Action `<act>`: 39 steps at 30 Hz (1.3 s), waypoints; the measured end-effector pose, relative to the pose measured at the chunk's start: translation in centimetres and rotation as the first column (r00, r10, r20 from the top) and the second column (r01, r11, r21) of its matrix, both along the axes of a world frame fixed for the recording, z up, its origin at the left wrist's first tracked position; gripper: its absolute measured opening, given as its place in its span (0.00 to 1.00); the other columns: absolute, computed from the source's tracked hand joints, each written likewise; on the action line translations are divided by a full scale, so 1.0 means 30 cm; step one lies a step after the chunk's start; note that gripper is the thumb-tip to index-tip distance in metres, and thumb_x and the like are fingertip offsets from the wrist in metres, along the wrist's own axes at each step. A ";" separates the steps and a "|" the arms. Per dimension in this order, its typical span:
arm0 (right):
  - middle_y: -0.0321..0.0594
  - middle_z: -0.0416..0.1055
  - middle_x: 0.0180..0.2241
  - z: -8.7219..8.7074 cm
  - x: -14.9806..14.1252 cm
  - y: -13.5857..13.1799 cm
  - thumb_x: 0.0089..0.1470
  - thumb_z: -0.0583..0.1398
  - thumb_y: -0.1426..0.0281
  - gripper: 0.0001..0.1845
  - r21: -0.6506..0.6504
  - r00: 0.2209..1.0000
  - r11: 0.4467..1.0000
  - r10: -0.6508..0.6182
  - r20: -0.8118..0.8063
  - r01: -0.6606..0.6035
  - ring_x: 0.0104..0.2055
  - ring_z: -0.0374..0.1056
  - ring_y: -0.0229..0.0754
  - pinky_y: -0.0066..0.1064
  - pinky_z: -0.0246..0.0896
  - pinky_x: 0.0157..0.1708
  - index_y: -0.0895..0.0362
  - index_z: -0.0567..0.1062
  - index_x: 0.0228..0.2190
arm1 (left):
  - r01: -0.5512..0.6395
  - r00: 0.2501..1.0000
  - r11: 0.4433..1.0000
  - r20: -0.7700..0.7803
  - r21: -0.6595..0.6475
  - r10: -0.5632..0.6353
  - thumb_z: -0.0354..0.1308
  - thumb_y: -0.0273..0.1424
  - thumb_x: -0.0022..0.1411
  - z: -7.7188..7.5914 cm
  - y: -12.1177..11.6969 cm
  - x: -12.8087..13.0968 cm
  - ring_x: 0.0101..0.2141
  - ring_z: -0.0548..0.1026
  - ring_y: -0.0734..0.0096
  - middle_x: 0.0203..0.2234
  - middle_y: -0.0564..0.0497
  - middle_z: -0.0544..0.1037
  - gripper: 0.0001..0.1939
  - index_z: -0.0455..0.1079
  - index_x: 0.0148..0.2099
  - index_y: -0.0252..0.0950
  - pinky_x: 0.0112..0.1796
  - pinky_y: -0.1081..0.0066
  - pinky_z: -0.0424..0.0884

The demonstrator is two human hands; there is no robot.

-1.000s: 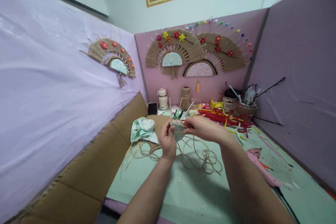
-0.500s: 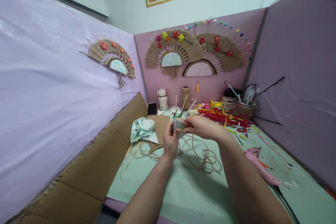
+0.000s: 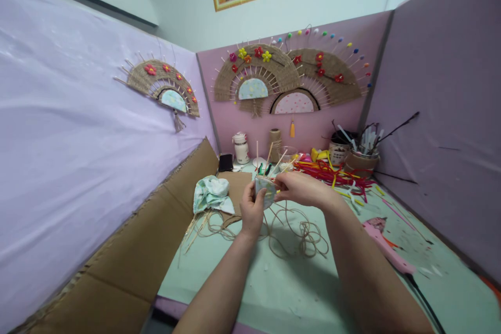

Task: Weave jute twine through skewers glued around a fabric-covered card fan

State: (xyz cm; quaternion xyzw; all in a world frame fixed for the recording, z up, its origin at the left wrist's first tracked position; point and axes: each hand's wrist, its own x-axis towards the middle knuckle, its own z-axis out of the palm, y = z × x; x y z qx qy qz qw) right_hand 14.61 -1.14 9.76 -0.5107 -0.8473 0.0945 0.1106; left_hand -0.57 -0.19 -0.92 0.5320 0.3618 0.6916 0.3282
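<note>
My left hand (image 3: 252,210) grips a small half-round fan base (image 3: 267,191) covered in pale blue-green patterned cloth, its thumb lying across the front. Several thin wooden sticks (image 3: 278,162) fan out from the top of the base. At its right edge the fingers of my right hand (image 3: 299,188) are pinched together, seemingly on the twine around the foot of the sticks; the fingertips are partly hidden. Loose brown twine (image 3: 314,240) trails below the hands and lies in loops on the green tabletop (image 3: 270,284).
Crumpled patterned cloth (image 3: 211,194), thin sticks (image 3: 199,229) and cardboard (image 3: 240,188) lie left. A pink glue gun (image 3: 389,250) with a black cord is at right. Behind are red pipe cleaners (image 3: 326,173), a twine spool (image 3: 275,145), a white bottle (image 3: 241,148) and a pot of sticks (image 3: 362,162).
The fan base has turned so more of its patterned front faces me. My right hand stays at its right edge with small finger movement. The whole view has shifted slightly.
</note>
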 end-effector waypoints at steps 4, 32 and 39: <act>0.37 0.70 0.29 0.026 0.002 -0.038 0.47 0.63 0.61 0.12 0.067 0.994 0.998 -0.003 -0.112 0.011 0.30 0.64 0.38 0.26 0.48 0.25 0.56 0.71 0.30 | -0.041 0.999 0.997 -0.027 0.062 0.043 0.59 0.38 0.56 0.008 -0.010 -0.006 0.41 0.75 0.65 0.38 0.46 0.78 0.17 0.69 0.45 0.34 0.43 0.67 0.69; 0.37 0.71 0.29 0.066 -0.047 -0.103 0.52 0.61 0.67 0.07 0.207 0.948 0.974 0.148 -0.282 -0.091 0.32 0.66 0.38 0.26 0.52 0.30 0.57 0.71 0.32 | -0.121 0.984 0.923 -0.079 0.365 0.160 0.57 0.30 0.59 -0.023 -0.015 -0.018 0.46 0.73 0.67 0.45 0.46 0.73 0.18 0.62 0.52 0.40 0.48 0.64 0.69; 0.37 0.72 0.28 0.058 -0.048 -0.095 0.52 0.61 0.68 0.06 0.225 0.942 0.971 0.153 -0.298 -0.087 0.31 0.66 0.38 0.26 0.53 0.29 0.57 0.71 0.32 | -0.123 0.980 0.917 -0.098 0.380 0.172 0.57 0.30 0.60 -0.032 -0.009 -0.020 0.45 0.74 0.66 0.45 0.45 0.73 0.18 0.62 0.52 0.39 0.48 0.63 0.69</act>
